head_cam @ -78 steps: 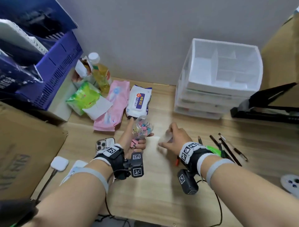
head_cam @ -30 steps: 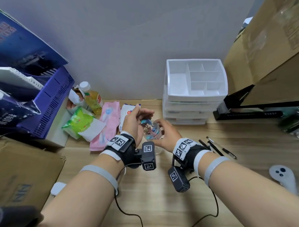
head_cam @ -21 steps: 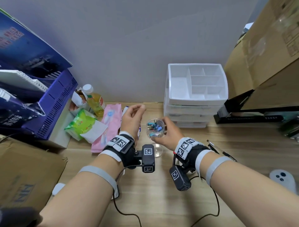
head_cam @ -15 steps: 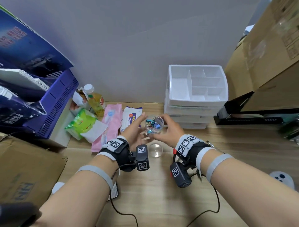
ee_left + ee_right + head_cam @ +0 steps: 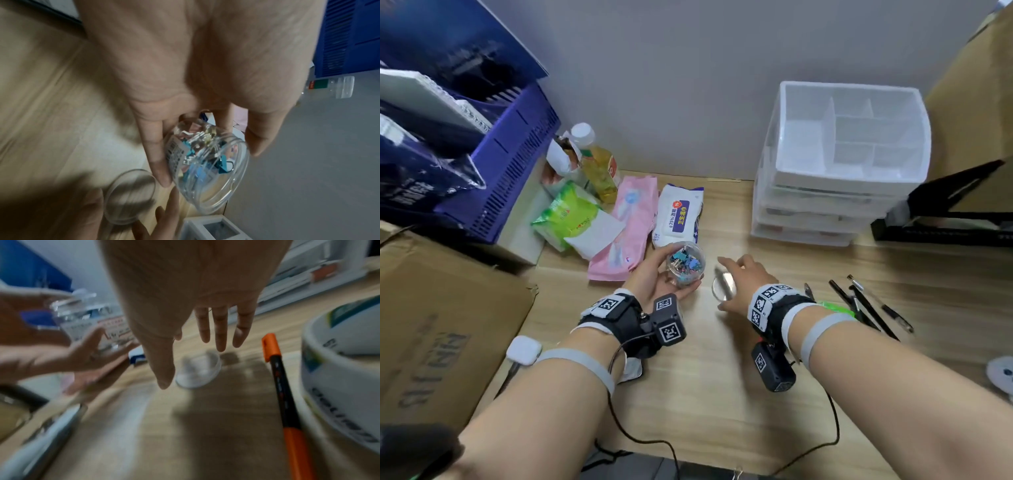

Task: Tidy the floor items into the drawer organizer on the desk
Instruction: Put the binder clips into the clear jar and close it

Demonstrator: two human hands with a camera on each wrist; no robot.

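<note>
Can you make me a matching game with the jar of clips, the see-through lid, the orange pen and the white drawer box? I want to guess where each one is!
Things:
1. jar of clips
2. see-through lid
3. orange pen
4. white drawer box

Places:
A. lying flat on the wooden floor under the right hand
B. standing by the wall, with its top tray showing no items
C. held in the left hand
D. lying on the floor next to a white roll of tape

Right pairs: 1-C, 2-A, 3-D, 4-B
</note>
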